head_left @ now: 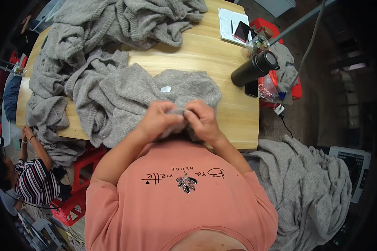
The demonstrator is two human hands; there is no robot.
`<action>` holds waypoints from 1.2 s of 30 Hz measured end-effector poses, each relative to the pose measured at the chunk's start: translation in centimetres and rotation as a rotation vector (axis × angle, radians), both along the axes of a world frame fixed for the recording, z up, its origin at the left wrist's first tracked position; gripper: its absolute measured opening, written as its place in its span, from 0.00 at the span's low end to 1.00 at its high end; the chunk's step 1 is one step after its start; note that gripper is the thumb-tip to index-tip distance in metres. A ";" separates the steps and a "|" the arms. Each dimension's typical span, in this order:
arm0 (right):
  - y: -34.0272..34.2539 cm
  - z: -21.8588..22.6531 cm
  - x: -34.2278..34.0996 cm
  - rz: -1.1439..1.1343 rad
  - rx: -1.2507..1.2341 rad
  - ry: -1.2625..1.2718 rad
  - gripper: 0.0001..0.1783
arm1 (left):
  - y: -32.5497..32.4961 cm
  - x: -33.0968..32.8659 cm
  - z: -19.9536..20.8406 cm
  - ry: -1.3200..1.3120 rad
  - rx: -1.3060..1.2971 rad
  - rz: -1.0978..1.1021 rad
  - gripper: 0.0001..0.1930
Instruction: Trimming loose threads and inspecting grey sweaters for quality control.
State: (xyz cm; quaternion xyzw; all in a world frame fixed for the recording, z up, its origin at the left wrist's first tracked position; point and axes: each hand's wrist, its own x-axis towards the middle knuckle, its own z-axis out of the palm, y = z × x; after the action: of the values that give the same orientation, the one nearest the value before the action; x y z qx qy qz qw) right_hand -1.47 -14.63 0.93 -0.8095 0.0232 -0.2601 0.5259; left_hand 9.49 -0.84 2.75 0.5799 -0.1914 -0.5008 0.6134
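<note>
A grey knitted sweater point(127, 90) lies spread over the near part of the wooden table, with a small white label point(166, 89) showing on it. At the table's front edge, my left hand point(161, 119) pinches a fold of this knit between thumb and fingers. Close beside it, my right hand point(202, 119) grips the same fold, its fingertips almost meeting the left ones. Part of the sweater hangs down between my hands and my body. Whether anything small is in my fingertips besides the cloth is hidden.
More grey sweaters are heaped point(125, 21) along the table's far and left sides. A black flask point(253, 69), a phone and papers point(232, 25) are at the right. Another grey knit pile point(301, 192) lies right of me. A person in a striped top point(37, 180) sits at left.
</note>
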 end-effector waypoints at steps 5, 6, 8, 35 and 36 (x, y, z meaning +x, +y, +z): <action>-4.8 -3.0 -3.9 0.144 0.309 0.444 0.11 | 1.0 3.2 1.0 0.158 -0.199 0.222 0.02; -4.5 -3.6 -4.3 0.142 0.312 0.445 0.11 | 1.3 3.7 0.6 0.158 -0.215 0.198 0.01; -3.7 -5.1 -5.2 0.213 0.345 0.542 0.13 | 1.4 3.7 0.5 0.160 -0.230 0.171 0.02; 0.2 4.7 -2.1 -0.086 -0.581 -0.418 0.13 | -0.8 -0.9 3.3 0.147 -0.158 -0.095 0.03; 0.1 4.5 -2.0 -0.081 -0.585 -0.390 0.13 | -0.8 -1.0 3.4 0.141 -0.157 -0.059 0.04</action>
State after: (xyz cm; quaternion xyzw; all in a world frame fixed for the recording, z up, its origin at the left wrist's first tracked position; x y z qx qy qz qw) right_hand -3.50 -14.54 5.45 -0.8594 -0.1208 -0.4261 0.2556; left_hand 8.52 -1.66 6.14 0.4875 -0.2034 -0.5417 0.6539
